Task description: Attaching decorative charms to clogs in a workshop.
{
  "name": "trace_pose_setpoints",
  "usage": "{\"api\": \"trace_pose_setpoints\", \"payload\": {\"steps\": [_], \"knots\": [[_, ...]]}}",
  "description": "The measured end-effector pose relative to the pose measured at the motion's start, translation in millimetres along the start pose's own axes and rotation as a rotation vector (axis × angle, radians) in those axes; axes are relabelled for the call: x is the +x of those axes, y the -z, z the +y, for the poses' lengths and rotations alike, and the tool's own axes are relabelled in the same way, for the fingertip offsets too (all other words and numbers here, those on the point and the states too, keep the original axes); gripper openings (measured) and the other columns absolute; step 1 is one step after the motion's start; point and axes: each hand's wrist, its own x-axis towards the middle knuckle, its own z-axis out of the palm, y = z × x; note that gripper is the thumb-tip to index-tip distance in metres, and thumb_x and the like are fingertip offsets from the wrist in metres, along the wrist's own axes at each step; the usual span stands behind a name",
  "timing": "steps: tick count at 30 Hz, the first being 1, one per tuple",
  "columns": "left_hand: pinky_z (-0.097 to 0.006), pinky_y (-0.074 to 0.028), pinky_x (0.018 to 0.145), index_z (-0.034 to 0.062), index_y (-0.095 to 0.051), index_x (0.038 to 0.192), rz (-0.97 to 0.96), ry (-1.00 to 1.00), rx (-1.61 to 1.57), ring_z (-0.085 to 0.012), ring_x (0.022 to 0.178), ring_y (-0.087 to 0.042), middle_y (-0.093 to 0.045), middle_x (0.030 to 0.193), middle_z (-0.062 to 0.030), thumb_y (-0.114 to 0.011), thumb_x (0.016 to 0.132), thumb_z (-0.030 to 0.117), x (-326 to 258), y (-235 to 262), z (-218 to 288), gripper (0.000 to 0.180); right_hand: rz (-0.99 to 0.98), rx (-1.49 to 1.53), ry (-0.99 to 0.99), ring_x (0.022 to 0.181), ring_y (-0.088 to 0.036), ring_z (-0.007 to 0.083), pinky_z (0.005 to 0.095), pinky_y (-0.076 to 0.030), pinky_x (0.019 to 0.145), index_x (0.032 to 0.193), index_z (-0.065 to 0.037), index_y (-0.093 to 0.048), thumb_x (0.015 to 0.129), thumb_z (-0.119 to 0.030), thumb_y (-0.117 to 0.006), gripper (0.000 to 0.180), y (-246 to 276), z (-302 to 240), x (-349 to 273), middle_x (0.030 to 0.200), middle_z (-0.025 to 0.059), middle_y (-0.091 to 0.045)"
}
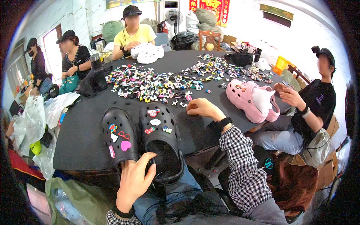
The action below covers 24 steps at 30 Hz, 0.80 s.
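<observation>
Two black clogs stand side by side before me at the table's near edge. The left clog [119,137] carries several charms, among them a pink heart and red glasses. On the right clog [160,127] sit a white cloud, a red-and-white sock shape and other charms. My left hand [134,182] has some fingers tucked inside the left clog's opening, holding it, with the thumb side spread toward the right clog. My right hand [205,109] rests at the near edge of the loose charm pile [150,84], fingers curled together; what they pinch, if anything, is hidden.
A pair of pink clogs [249,99] stands at the table's right, white clogs [148,52] at the far side. Another charm heap [221,67] lies farther right, near a black basket [242,58]. Co-workers sit around the black table [84,138]; plastic bags [33,120] hang at left.
</observation>
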Motion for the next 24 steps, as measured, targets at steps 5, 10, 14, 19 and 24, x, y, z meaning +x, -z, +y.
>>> {"api": "trace_pose_setpoints", "payload": {"steps": [5,10,14,19,24], "knots": [[-0.046,-0.044,0.075,0.0131,-0.061,0.116,-0.071,0.060,-0.041,-0.0422,0.086,-0.056,-0.059,0.091,-0.0244,-0.063,0.087,0.021,2,2,3,0.030,-0.045,-0.059,0.050,0.081,-0.066,0.0229,0.0344,-0.051,0.074,0.091,-0.003,-0.068,0.075,-0.017,-0.075,0.022,2,-1,-2,0.084,0.0125,-0.069],[-0.044,-0.041,0.079,0.0126,-0.060,0.117,0.101,-0.087,0.010,-0.0376,0.083,-0.052,-0.056,0.081,-0.0203,-0.062,0.087,0.020,-2,-6,-5,0.031,-0.012,-0.121,0.100,0.079,-0.065,0.0213,0.0342,-0.051,0.073,0.091,-0.002,-0.064,0.075,-0.016,-0.076,0.024,-4,-4,-1,0.084,0.0108,-0.068],[-0.049,-0.042,0.082,0.0132,-0.061,0.115,0.021,-0.021,0.002,-0.0441,0.090,-0.055,-0.059,0.092,-0.0256,-0.062,0.087,0.020,0,-4,-3,0.030,0.005,0.169,0.059,0.079,-0.063,0.0155,0.0306,-0.051,0.073,0.092,-0.002,-0.063,0.080,-0.015,-0.075,0.021,0,-18,-4,0.085,0.0060,-0.067],[-0.047,-0.043,0.078,0.0120,-0.060,0.116,-0.040,0.041,-0.013,-0.0413,0.086,-0.053,-0.059,0.093,-0.0250,-0.061,0.086,0.019,-1,-1,-3,0.031,-0.116,0.597,0.249,0.083,-0.059,0.0070,0.0236,-0.049,0.076,0.097,-0.002,-0.062,0.087,-0.009,-0.070,0.015,2,-78,-18,0.090,0.0008,-0.065],[-0.046,-0.044,0.079,0.0118,-0.060,0.116,0.057,-0.059,0.023,-0.0416,0.088,-0.054,-0.059,0.094,-0.0243,-0.062,0.086,0.020,0,-6,-7,0.031,-0.168,0.653,0.315,0.083,-0.060,0.0085,0.0251,-0.050,0.076,0.095,-0.002,-0.063,0.085,-0.005,-0.069,0.013,-15,-105,-16,0.088,0.0016,-0.065]]}}
